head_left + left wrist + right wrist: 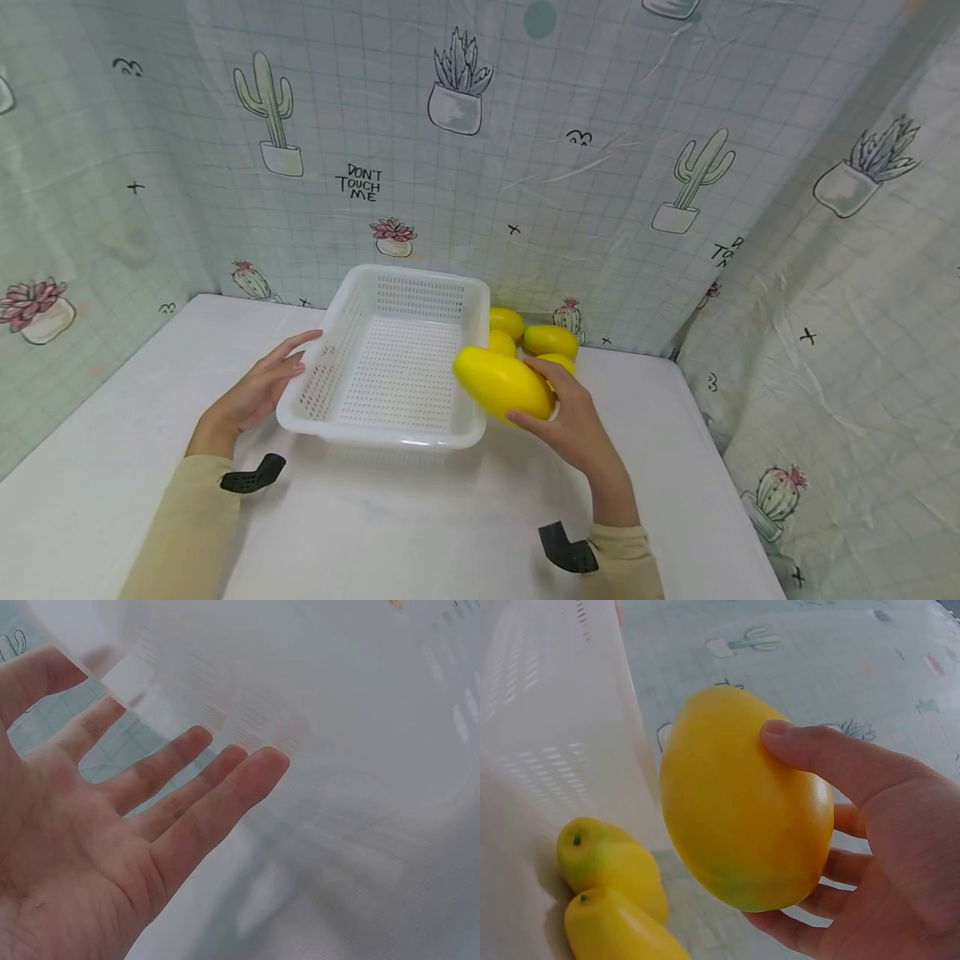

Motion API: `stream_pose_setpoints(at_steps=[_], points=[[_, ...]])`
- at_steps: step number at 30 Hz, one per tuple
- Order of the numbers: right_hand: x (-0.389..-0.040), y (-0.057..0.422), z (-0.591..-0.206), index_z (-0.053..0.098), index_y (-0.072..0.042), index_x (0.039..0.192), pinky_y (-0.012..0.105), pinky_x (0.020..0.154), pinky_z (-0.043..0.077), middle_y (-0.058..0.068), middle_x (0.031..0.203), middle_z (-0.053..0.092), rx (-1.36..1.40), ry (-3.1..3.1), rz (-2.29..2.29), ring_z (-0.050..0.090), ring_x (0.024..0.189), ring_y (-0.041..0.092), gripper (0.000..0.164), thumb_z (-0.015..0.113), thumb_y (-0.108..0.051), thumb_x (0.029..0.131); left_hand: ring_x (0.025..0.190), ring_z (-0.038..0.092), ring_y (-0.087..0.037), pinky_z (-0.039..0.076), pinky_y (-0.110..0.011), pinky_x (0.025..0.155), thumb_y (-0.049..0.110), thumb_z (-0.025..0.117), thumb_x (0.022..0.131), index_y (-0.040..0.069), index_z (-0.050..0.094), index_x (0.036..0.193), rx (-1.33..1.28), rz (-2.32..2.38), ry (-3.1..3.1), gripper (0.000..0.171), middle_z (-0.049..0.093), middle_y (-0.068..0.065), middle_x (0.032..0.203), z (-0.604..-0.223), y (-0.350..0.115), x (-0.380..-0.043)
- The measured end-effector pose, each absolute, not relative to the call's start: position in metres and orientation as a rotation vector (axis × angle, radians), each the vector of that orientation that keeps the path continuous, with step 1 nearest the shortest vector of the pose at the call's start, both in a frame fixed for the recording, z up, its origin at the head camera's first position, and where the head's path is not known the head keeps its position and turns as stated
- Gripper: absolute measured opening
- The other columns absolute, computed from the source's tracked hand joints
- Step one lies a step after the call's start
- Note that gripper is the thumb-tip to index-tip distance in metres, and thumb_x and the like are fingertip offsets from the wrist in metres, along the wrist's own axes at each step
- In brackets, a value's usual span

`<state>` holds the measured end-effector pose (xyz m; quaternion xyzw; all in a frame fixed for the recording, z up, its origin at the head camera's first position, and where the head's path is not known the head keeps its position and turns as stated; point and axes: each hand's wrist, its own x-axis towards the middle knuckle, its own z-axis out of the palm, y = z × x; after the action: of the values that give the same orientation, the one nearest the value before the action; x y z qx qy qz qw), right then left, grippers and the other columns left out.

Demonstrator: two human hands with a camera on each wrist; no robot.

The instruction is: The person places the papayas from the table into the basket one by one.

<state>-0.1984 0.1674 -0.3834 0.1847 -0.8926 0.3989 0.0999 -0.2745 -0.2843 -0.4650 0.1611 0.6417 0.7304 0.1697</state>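
My right hand [572, 423] holds a large yellow mango [501, 383] between thumb and fingers. The mango overlaps the right rim of a white plastic basket [397, 375] in the head view. In the right wrist view the held mango [742, 802] shows a greenish end, with my thumb laid across its side. At the basket's left side is my left hand [258, 392], fingers fairly straight. Its fingertips [266, 761] are right at the outer wall in the left wrist view. The basket's perforated floor is bare.
Several more mangoes [551, 340] lie on the white table [360, 533] behind and right of the basket, partly hidden by the held one and the rim. A cactus-print cloth [510, 183] hangs along the back and sides. Black wrist pieces [253, 475] sit by both sleeves.
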Motion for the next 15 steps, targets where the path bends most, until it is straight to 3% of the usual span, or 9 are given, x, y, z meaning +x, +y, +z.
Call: stream_pose_setpoints(at_steps=[10, 15], points=[[-0.1998, 0.1617, -0.3841, 0.039, -0.033, 0.135, 0.040, 0.098, 0.041, -0.005, 0.136, 0.046, 0.585, -2.624, 1.172, 0.046, 0.115, 0.012, 0.071, 0.074, -0.040, 0.073, 0.115, 0.054, -0.009, 0.049, -0.034, 0.085, 0.011, 0.030, 0.099, 0.026, 0.014, 0.147, 0.454, 2.071, 1.832, 0.053, 0.026, -0.006, 0.146, -0.4655, -0.2843, -0.2740], [-0.2000, 0.1594, -0.3842, 0.041, -0.032, 0.134, 0.041, 0.098, 0.041, -0.009, 0.134, 0.046, 0.585, -2.620, 1.182, 0.046, 0.115, 0.012, 0.070, 0.074, -0.039, 0.073, 0.115, 0.054, -0.010, 0.050, -0.034, 0.085, 0.011, 0.030, 0.099, 0.025, 0.014, 0.147, 0.464, 2.072, 1.828, 0.053, 0.025, -0.007, 0.146, -0.4653, -0.2842, -0.2734]])
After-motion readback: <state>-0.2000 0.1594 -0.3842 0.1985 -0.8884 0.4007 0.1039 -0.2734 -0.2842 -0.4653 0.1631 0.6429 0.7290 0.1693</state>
